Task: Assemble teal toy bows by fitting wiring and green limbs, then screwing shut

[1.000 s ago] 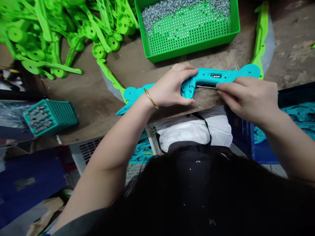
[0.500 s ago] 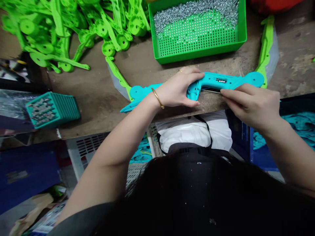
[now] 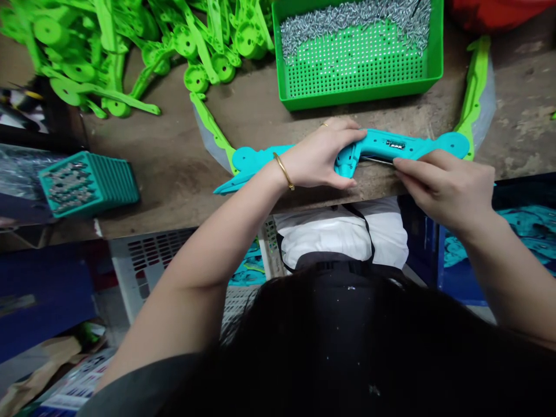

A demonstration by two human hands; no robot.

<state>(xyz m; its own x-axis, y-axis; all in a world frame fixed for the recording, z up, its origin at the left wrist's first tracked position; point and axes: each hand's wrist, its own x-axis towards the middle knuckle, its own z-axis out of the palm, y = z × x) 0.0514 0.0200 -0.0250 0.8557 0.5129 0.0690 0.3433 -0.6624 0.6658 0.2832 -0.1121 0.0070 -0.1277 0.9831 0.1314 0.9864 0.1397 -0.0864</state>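
A turquoise toy bow body (image 3: pixel 419 147) lies along the front of the workbench, with a green limb (image 3: pixel 214 132) at its left end and another green limb (image 3: pixel 474 92) at its right. My left hand (image 3: pixel 322 153) is wrapped over the body's middle, thumb on the near side. A small shiny metal piece (image 3: pixel 396 145) sits in a slot of the body. My right hand (image 3: pixel 449 184) pinches a thin metal rod (image 3: pixel 379 160) against the near edge of the body; the rod's tip is hard to make out.
Behind stands a green perforated tray (image 3: pixel 360 103) with many silver screws. Green plastic parts (image 3: pixel 191 43) are heaped at the back left. Stacked teal baskets (image 3: pixel 110 184) with metal pieces stand on the left. A red object (image 3: pixel 495 14) is at the back right. Below the workbench (image 3: pixel 165 191) are crates.
The whole view has shifted slightly. Both hands keep nearly the same hold on the toy bow body and the thin metal rod.
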